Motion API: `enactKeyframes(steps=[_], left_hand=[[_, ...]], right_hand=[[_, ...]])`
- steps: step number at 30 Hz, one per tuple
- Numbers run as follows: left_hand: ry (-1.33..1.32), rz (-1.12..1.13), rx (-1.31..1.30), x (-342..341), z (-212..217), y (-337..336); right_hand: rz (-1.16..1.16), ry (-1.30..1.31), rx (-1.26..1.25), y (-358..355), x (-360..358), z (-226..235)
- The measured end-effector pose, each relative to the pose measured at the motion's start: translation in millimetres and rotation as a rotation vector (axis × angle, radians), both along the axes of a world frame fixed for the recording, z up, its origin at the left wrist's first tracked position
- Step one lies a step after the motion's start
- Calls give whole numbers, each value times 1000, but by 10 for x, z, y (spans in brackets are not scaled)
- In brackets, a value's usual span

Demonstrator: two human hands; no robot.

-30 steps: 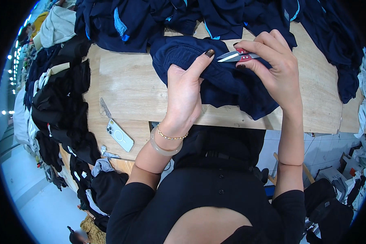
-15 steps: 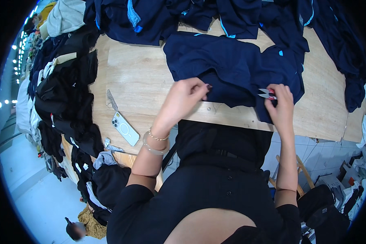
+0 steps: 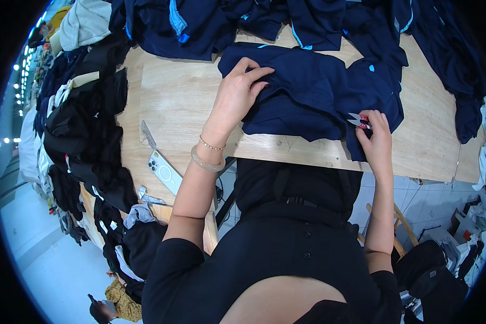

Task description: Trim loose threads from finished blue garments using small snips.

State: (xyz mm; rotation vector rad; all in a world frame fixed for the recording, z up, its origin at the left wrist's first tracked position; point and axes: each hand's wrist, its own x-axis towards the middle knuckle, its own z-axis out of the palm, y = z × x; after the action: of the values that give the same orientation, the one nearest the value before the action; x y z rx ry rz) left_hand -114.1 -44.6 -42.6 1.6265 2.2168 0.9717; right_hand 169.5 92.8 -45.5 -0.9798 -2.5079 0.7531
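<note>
A dark navy garment [image 3: 308, 81] with small light-blue trim lies spread before me at the table's front edge, a fold standing up across its middle. My left hand [image 3: 242, 89] is over the garment's left part, its thumb and forefinger apart and nothing visible between them. My right hand [image 3: 376, 129] grips a pair of thread snips [image 3: 360, 121] with red handles. Their pointed blades are spread and aim left, just above the cloth on the right side. The fingers of that hand rest on or close over the fabric.
More navy garments [image 3: 167, 27] are heaped along the far edge. Black clothes [image 3: 86, 124] pile up at the left. A phone [image 3: 166, 171] in a pale case lies on the wooden table [image 3: 173, 92]. A person [image 3: 113, 308] is at the lower left.
My left hand has moved up and away from the table edge, over the garment, and its fingers have spread. The garment's near left part has shifted slightly. My right hand has barely moved.
</note>
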Motion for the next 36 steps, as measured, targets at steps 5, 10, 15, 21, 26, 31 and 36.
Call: enactKeyframes(steps=[5, 10, 15, 21, 26, 31, 36], left_hand=[[61, 66, 199, -63, -173, 35], [-256, 230, 275, -32, -62, -6], [-179, 255, 287, 12, 102, -6], [-189, 227, 333, 6, 71, -7], [-136, 283, 344, 35, 43, 9], [-142, 307, 321, 25, 27, 7], [-163, 302, 342, 26, 35, 20]], right_hand=[[-13, -30, -63, 39, 10, 31], [-78, 272, -462, 176, -43, 199], [36, 380, -342, 153, -499, 455], [229, 361, -50, 79, -1137, 440], [295, 320, 6, 3, -1364, 357], [295, 266, 34, -33, -1496, 294], [316, 256, 3, -39, -1572, 267]])
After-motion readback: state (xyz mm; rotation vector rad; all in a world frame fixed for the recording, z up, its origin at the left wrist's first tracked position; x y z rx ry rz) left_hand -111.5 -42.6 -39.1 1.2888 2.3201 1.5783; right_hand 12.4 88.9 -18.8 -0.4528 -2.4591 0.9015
